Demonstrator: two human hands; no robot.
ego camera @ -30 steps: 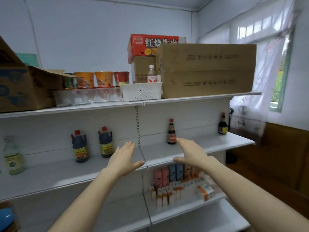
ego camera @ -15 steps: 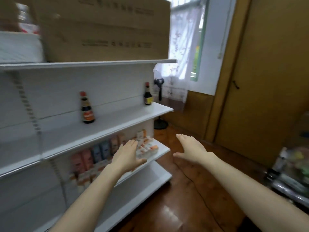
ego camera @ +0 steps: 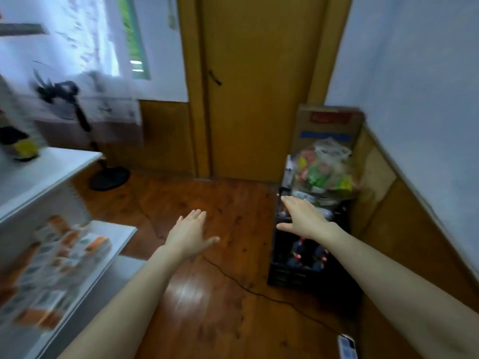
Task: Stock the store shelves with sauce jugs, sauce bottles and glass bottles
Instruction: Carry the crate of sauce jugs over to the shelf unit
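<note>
Held out flat and empty: left hand (ego camera: 190,234) over the wooden floor (ego camera: 207,198), right hand (ego camera: 302,220) above a black crate (ego camera: 285,278) of red-capped dark bottles (ego camera: 298,251) by the wall (ego camera: 414,99). Behind the crate, bagged packets (ego camera: 324,172) and a cardboard box (ego camera: 329,123); before it, a black cable (ego camera: 243,287). Left, white shelves (ego camera: 51,164).

The floor (ego camera: 207,301) was wood, varnished to a high gloss, with a bright patch of glare on the planks. The door (ego camera: 259,99) was wood too, but duller, with a flat ochre finish. The shelf (ego camera: 51,164) looked smooth and white, painted, faintly satin. The curtain (ego camera: 85,47) was thin, see-through cloth. The wall (ego camera: 414,73) was matt paint. The box (ego camera: 329,120) was plain brown cardboard, and the bags (ego camera: 324,169) in front of it were crinkled, shiny plastic. The crate (ego camera: 290,278) was black and matt.
</note>
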